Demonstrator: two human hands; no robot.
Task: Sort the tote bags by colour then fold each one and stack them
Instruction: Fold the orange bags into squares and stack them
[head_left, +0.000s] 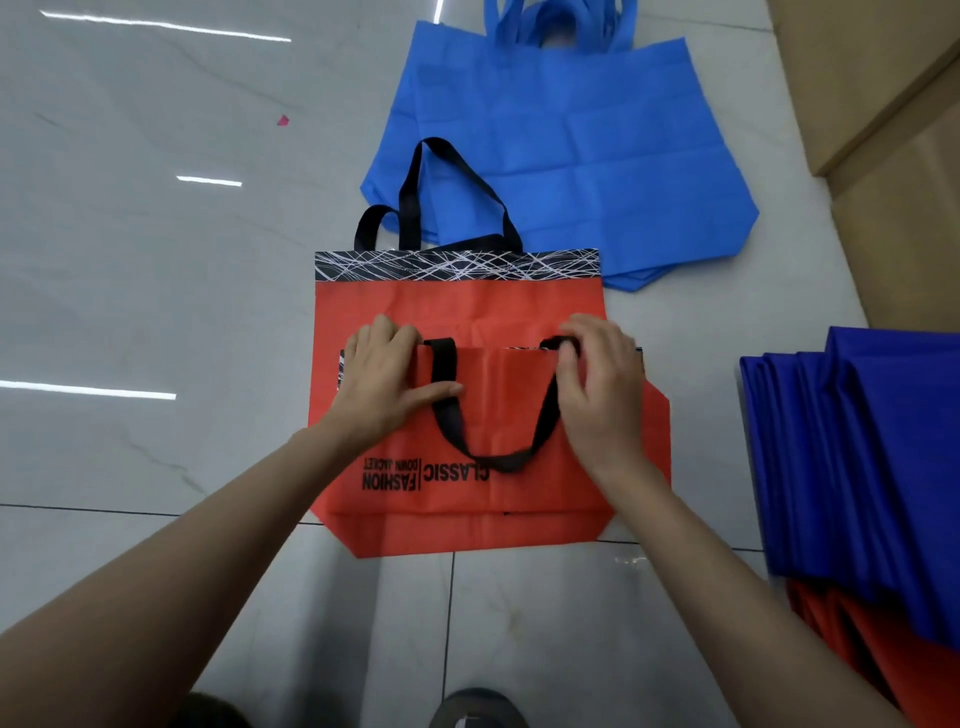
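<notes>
Head view looks down on a glossy tiled floor (130, 260). A pile of light blue tote bags (571, 145) lies flat at upper centre. Below it, mid-frame, is the red tote bag (467, 499) now in hand, its top flap turned down toward the person, over a second red bag (457, 299) whose patterned band shows above. A dark blue stack (872, 441) of folded bags sits at the right edge.

The left hand (382, 379) lies on the fold line with its thumb flat across the flap. I cannot tell whether its fingers pinch the cloth or only press it. The right hand (602, 384) has its fingers curled round the black handle (447, 410) where the handle meets the fold.

The likely trouble is the stiff flap springing back once pressure lifts. The handle loop could also get trapped crooked and leave a lumpy fold, and the bag underneath may slide on the slick tile and skew the crease.

The red bag's right corner lies near the dark blue stack, so room is tight there. The widest stretch of floor is at the left of the frame.
</notes>
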